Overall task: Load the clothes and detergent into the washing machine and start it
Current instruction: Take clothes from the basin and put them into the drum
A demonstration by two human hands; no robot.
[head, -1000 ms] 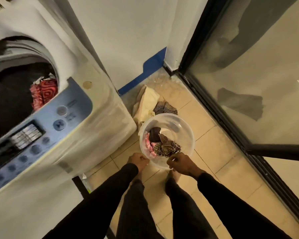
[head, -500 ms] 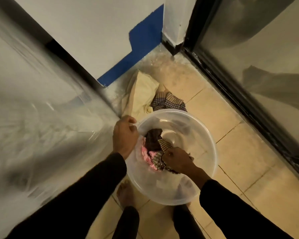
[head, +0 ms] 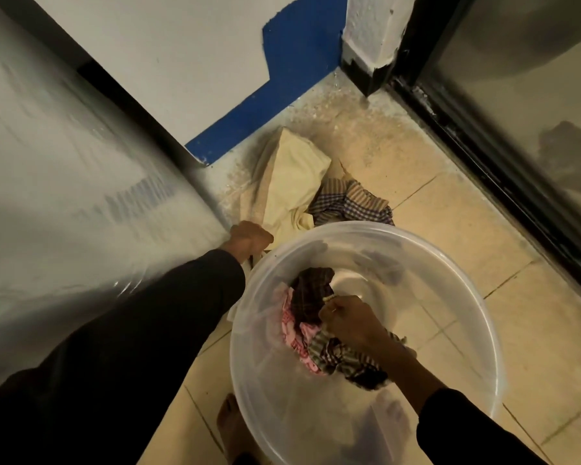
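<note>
A clear plastic basin [head: 483, 330] sits low over the tiled floor and holds a small heap of clothes [head: 312, 297]: a dark checked piece, a pink patterned one and a striped one. My right hand [head: 348, 322] reaches into the basin and grips the bunched clothes. My left hand [head: 250, 238] is curled at the basin's upper left rim and seems to hold it. The white side of the washing machine [head: 81, 196] fills the left; its drum and panel are out of view.
A cream cloth [head: 292, 182] and a checked cloth [head: 353, 204] lie on the floor behind the basin, by the blue-edged wall. A black-framed glass door [head: 517, 146] runs along the right. My bare foot [head: 232, 427] stands under the basin's near edge.
I have bent down close to the basin, so the washer's top left the view. My right hand went from the rim into the clothes and gripped them; my left hand shifted to the upper left rim.
</note>
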